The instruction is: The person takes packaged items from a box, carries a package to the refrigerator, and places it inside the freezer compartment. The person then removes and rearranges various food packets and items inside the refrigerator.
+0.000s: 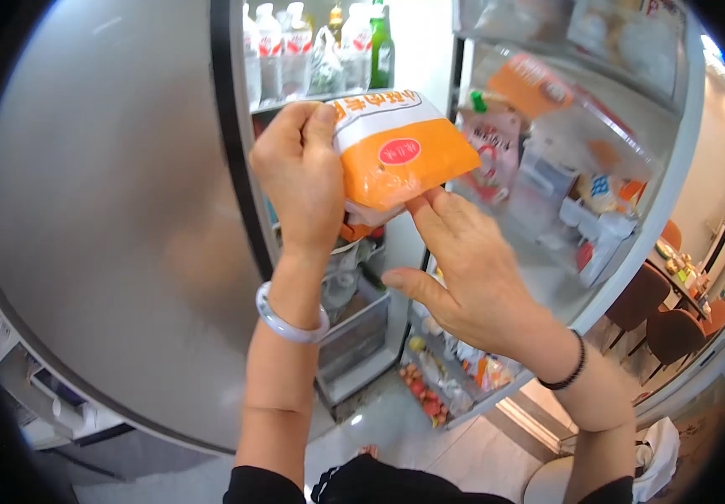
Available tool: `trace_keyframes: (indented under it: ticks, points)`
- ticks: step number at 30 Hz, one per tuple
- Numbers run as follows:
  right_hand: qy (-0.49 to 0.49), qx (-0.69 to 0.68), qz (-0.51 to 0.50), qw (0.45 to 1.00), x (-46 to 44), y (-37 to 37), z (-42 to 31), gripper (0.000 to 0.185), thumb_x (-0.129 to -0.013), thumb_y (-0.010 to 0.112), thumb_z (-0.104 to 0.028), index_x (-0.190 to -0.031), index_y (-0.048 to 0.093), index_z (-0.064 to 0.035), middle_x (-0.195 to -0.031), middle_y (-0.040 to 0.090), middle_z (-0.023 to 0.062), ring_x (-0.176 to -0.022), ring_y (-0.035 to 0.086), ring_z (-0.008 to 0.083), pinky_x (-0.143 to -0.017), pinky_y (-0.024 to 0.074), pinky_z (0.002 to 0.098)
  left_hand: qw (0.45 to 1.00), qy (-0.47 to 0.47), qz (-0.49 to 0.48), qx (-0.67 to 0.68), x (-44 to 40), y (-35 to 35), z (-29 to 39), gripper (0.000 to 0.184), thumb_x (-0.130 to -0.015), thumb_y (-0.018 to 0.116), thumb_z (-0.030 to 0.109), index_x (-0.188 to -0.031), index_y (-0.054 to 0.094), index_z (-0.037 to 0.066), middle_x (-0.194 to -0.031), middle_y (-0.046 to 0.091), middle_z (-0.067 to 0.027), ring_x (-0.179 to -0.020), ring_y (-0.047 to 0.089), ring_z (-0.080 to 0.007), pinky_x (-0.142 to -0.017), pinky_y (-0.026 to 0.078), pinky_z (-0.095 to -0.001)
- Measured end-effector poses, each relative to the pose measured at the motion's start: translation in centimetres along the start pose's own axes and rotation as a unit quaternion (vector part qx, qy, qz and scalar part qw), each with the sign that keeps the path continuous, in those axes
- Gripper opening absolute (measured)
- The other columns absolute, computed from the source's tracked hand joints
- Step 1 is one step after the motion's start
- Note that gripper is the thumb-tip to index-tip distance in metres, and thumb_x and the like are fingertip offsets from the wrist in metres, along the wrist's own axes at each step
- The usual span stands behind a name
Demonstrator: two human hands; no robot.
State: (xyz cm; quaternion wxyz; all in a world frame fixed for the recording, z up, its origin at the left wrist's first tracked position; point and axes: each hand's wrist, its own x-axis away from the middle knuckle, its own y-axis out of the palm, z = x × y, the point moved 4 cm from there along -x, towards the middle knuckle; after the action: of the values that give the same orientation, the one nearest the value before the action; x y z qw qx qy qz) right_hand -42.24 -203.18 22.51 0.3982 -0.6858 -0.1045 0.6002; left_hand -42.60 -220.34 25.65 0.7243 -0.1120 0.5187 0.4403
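Note:
An orange and white food packet [404, 160] with printed characters and a small red oval label is held up in front of the open fridge. My left hand [304, 168] is closed on the packet's left edge, with the thumb on top. Below the packet's lower right edge is my right hand [467, 265], its thumb spread and its fingers stretched out. Those fingertips meet the packet's underside; whether they press on it I cannot tell. A pale bangle circles the left wrist and a dark beaded bracelet the right one.
Clear bottles [297, 50] and a green bottle [382, 50] stand on the upper fridge shelf. The open door [547, 281] on the right carries bins of packets. Low down are a clear drawer [354, 336] and a bin of red produce [424, 391]. Chairs [669, 332] and a table are beyond.

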Motion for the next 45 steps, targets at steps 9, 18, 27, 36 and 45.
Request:
trace_keyframes:
  ticks: [9, 18, 27, 36, 45]
  points:
    - [0.247, -0.629, 0.103, 0.730, 2.5, 9.1, -2.0, 0.030, -0.088, 0.060, -0.023, -0.108, 0.056, -0.0012, -0.092, 0.060, 0.0018, -0.082, 0.055, 0.0083, -0.074, 0.0449, 0.0243, 0.996, -0.045, 0.012, -0.078, 12.7, -5.3, 0.0, 0.008, -0.085, 0.058, 0.004, -0.081, 0.056, -0.002, -0.074, 0.056, -0.0130, -0.062, 0.055, -0.0249, -0.059, 0.045, -0.0315]
    - [0.284, -0.744, -0.078, 0.600, 2.5, 9.1, 6.0, 0.034, -0.082, 0.061, -0.002, -0.114, 0.053, 0.0026, -0.106, 0.061, 0.0125, -0.097, 0.061, 0.0202, -0.085, 0.0501, 0.0322, 0.985, -0.172, -0.021, -0.007, 16.4, -10.6, -4.3, 0.028, -0.090, 0.056, 0.019, -0.111, 0.055, -0.001, -0.101, 0.059, -0.0072, -0.086, 0.060, -0.0156, -0.075, 0.048, -0.0277]
    - [0.241, -0.753, -0.225, 0.570, 0.8, 8.4, 9.3, 0.035, -0.080, 0.061, 0.001, -0.113, 0.053, 0.0073, -0.106, 0.062, 0.0174, -0.091, 0.064, 0.0228, -0.081, 0.0542, 0.0325, 0.817, -0.436, -0.268, 0.265, 18.9, -7.5, -7.2, 0.035, -0.088, 0.060, 0.027, -0.105, 0.061, -0.003, -0.094, 0.065, -0.0072, -0.083, 0.059, -0.0103, -0.076, 0.046, -0.0239]
    - [0.295, -0.661, -0.206, 0.658, 2.3, 7.7, 12.3, 0.034, -0.082, 0.062, -0.007, -0.112, 0.055, 0.0071, -0.105, 0.062, 0.0154, -0.088, 0.065, 0.0186, -0.075, 0.0551, 0.0284, 0.839, -0.426, -0.157, 0.300, 19.2, -4.6, -5.9, 0.031, -0.093, 0.051, 0.025, -0.100, 0.061, -0.004, -0.096, 0.065, -0.0075, -0.084, 0.060, -0.0101, -0.077, 0.046, -0.0244]
    - [0.269, -0.665, -0.184, 0.672, 10.2, 9.8, 12.6, 0.050, -0.076, 0.071, -0.018, -0.118, 0.052, 0.0022, -0.115, 0.059, 0.0092, -0.108, 0.055, 0.0175, -0.092, 0.0439, 0.0318, 0.836, -0.429, -0.114, 0.322, 18.8, -4.0, -7.3, 0.030, -0.093, 0.051, 0.023, -0.102, 0.060, -0.004, -0.099, 0.064, -0.0098, -0.087, 0.061, -0.0136, -0.080, 0.047, -0.0274]
